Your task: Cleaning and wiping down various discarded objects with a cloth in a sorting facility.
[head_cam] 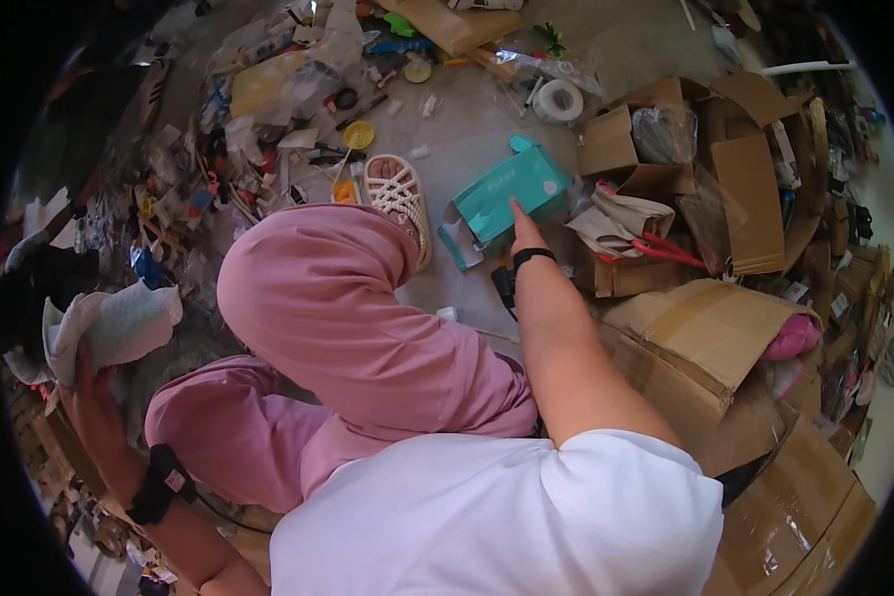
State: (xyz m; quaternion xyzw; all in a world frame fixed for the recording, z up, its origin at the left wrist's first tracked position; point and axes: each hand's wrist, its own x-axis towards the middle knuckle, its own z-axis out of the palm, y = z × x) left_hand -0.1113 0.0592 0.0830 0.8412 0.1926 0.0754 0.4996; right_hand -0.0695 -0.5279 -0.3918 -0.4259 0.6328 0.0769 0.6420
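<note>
On the left, my left hand (91, 372) grips a crumpled whitish sheet (123, 324), soft like foam or padded cloth, raised beside my bent knee. My right hand (524, 227) reaches forward to a teal cardboard box (510, 186) with an open end flap and a little printing. One digit lies on the box's face; the other fingers are hidden at its near edge. A torn teal and white flap (460, 246) hangs at the box's left end. My sandalled foot (398, 186) is on the floor left of the box.
Cardboard boxes (749, 208) and a beige bag with red handles (626, 220) crowd the right side. A roll of white tape (558, 101) lies beyond the teal box. Mixed plastic scraps (186, 164) cover the floor at left, near a yellow round lid (358, 135).
</note>
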